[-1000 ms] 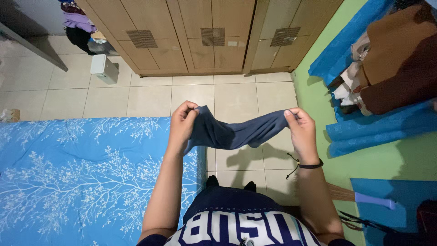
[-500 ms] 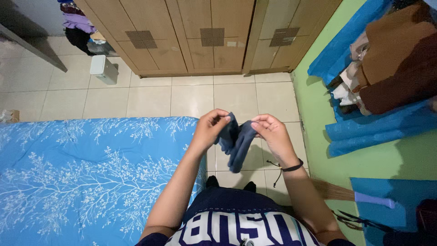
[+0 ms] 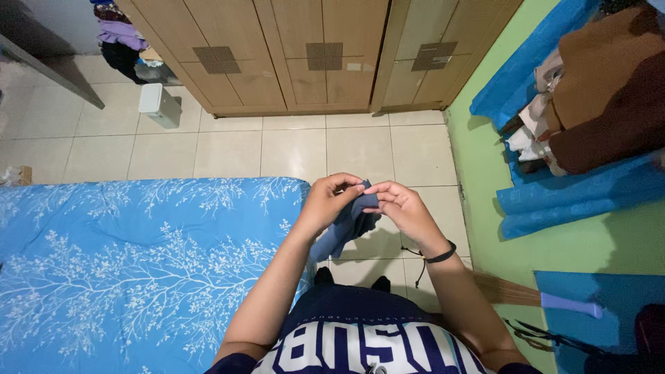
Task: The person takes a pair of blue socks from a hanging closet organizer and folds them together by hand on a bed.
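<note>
Pinched shut, the grip of the left hand (image 3: 325, 204) and of the right hand (image 3: 404, 208) at its 3 o'clock meet on the top edge of a dark blue cloth (image 3: 348, 225). It hangs off the blue patterned bed (image 3: 138, 256) at 3 o'clock, over the tiled floor (image 3: 291, 149). Judging by its limp drape, it is light, soft and best held by that edge.

Bright, even indoor light, soft shadows, sharp focus, wide-angle edge distortion

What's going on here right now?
A person stands beside a bed with a blue floral sheet, holding a dark blue cloth in the air. The left hand and right hand pinch its top close together, and the rest hangs down bunched over the tiled floor. A wooden wardrobe stands ahead.
</note>
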